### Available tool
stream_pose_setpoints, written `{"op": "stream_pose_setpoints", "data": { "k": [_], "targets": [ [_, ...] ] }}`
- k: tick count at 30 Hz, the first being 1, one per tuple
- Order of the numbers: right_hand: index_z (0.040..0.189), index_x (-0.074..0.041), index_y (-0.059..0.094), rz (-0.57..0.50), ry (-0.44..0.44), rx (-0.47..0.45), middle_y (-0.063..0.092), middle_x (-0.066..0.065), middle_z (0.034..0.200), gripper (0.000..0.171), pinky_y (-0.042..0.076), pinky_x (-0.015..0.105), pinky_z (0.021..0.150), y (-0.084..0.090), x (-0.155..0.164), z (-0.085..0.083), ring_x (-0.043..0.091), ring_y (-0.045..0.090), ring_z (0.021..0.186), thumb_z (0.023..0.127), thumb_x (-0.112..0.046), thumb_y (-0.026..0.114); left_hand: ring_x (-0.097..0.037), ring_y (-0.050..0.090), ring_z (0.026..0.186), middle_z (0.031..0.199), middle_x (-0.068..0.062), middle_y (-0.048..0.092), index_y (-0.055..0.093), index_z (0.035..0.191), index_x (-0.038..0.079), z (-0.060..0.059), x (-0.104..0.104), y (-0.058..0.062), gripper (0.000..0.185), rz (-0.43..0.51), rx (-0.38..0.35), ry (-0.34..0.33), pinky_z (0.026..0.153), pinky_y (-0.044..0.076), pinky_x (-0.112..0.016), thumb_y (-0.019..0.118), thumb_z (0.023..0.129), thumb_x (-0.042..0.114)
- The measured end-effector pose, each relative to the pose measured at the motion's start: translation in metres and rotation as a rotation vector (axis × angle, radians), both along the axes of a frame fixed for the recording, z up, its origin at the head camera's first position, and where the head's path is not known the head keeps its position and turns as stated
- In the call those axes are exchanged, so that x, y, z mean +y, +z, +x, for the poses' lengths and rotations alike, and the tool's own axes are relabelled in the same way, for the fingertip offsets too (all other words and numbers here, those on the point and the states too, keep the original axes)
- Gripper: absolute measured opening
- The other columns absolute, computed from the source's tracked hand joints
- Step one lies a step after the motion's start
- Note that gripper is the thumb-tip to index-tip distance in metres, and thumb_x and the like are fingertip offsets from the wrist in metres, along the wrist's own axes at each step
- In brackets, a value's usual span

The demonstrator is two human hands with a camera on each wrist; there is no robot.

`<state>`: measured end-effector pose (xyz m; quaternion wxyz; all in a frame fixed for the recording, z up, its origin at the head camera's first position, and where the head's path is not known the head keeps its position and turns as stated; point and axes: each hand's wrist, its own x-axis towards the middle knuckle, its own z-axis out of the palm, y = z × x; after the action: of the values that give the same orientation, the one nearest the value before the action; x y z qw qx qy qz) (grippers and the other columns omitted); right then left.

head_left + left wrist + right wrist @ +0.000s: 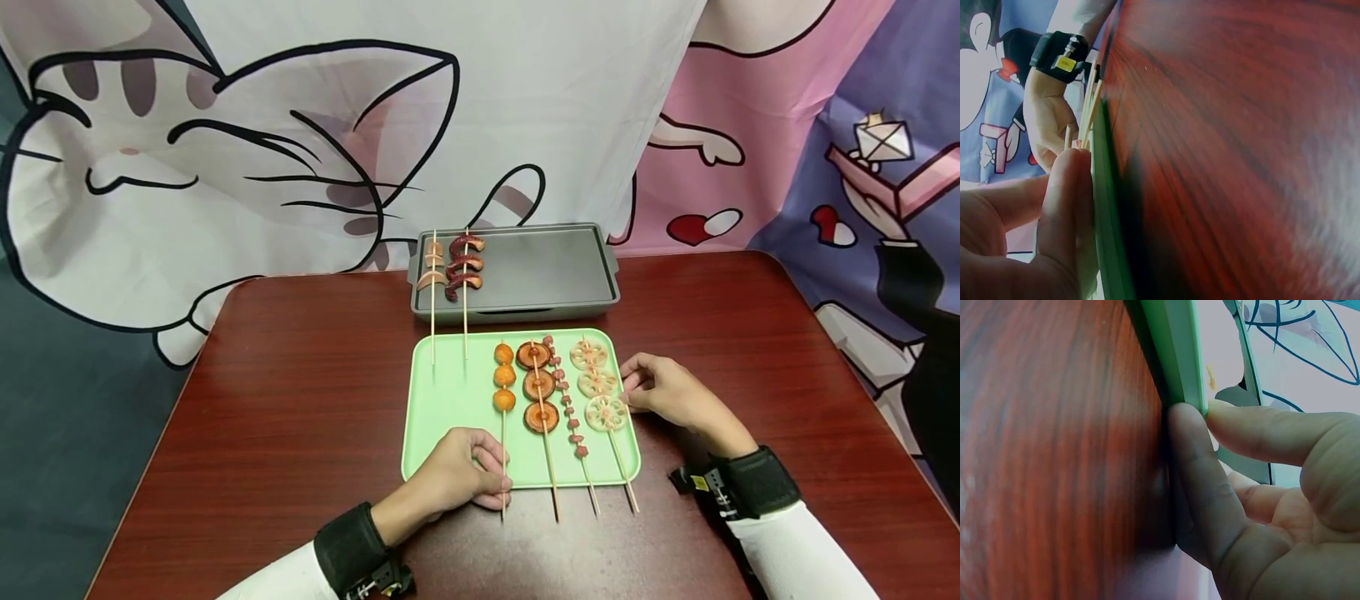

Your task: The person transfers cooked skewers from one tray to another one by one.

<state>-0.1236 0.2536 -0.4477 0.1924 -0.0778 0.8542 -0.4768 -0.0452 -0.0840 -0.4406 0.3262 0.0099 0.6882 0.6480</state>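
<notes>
A cartoon-printed cloth [570,108] hangs behind the reddish-brown table [300,375].

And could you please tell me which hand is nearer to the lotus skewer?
The right. The right hand pinches the right edge of the green tray, close beside the lotus skewer; the left hand is farther left, at the near edge, pinching the ball skewer.

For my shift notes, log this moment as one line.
left hand: pinches ball skewer | right hand: pinches tray edge | pan: red skewer, pale skewer
</notes>
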Motion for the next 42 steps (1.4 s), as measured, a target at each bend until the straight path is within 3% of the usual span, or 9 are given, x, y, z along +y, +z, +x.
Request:
{"op": "stream_pose_setpoints", "data": {
  "k": [5, 10, 17, 30, 34, 42],
  "targets": [
    [0.118, 0.01, 0.06, 0.007, 0.0, 0.004, 0.064, 0.014, 0.095, 0.031, 0.056, 0.021, 0.064, 0.0, 0.0, 0.0, 0.014, 0.061, 0.078, 0.091, 0.001, 0.071, -0.014, 0.069, 0.052, 0.076, -0.009, 0.068, 0.062, 0.102, -0.008, -0.001, 0.0, 0.0, 0.024, -0.077, 0.047, -0.043, 0.053, 0.065, -0.035, 0.077, 0.083, -0.008],
    [0.118, 0.011, 0.06, 0.006, 0.003, 0.006, 0.064, 0.014, 0.095, 0.031, 0.057, 0.021, 0.065, 0.0, 0.0, 0.0, 0.013, 0.061, 0.078, 0.091, 0.001, 0.071, -0.015, 0.069, 0.05, 0.076, -0.009, 0.069, 0.062, 0.101, -0.007, -0.002, -0.001, 0.001, 0.024, -0.115, 0.078, -0.071, 0.05, 0.064, -0.036, 0.078, 0.083, -0.006],
    [0.119, 0.01, 0.06, 0.011, 0.003, 0.006, 0.064, 0.015, 0.095, 0.031, 0.056, 0.021, 0.064, -0.001, 0.0, 0.0, 0.013, 0.061, 0.078, 0.092, 0.0, 0.071, -0.013, 0.064, 0.04, 0.067, -0.012, 0.069, 0.064, 0.09, 0.001, -0.007, 0.0, 0.001, 0.013, -0.252, 0.177, -0.146, 0.041, 0.059, -0.035, 0.076, 0.087, 0.002],
    [0.12, 0.011, 0.059, -0.002, 0.003, -0.004, 0.064, 0.014, 0.096, 0.032, 0.056, 0.021, 0.065, -0.001, 0.001, -0.001, 0.012, 0.061, 0.079, 0.092, 0.0, 0.071, -0.011, 0.061, 0.038, 0.058, -0.015, 0.066, 0.068, 0.074, 0.002, -0.013, 0.005, 0.002, 0.021, -0.282, 0.204, -0.198, 0.04, 0.058, -0.033, 0.073, 0.094, 0.009],
    [0.12, 0.011, 0.06, -0.001, 0.004, -0.001, 0.065, 0.015, 0.096, 0.032, 0.056, 0.021, 0.065, 0.0, 0.002, -0.001, 0.012, 0.061, 0.079, 0.092, 0.001, 0.071, -0.011, 0.061, 0.038, 0.056, -0.014, 0.065, 0.069, 0.076, 0.001, -0.016, 0.002, 0.005, 0.023, -0.298, 0.227, -0.196, 0.04, 0.058, -0.034, 0.073, 0.095, 0.013],
    [0.12, 0.011, 0.059, -0.017, 0.0, -0.018, 0.065, 0.015, 0.097, 0.032, 0.059, 0.022, 0.067, 0.0, 0.0, 0.0, 0.015, 0.063, 0.082, 0.092, 0.0, 0.071, -0.019, 0.062, 0.039, 0.061, -0.015, 0.065, 0.071, 0.088, 0.005, -0.025, -0.018, 0.017, 0.018, -0.369, 0.39, -0.098, 0.039, 0.052, -0.029, 0.07, 0.099, 0.019]
  ]
}}
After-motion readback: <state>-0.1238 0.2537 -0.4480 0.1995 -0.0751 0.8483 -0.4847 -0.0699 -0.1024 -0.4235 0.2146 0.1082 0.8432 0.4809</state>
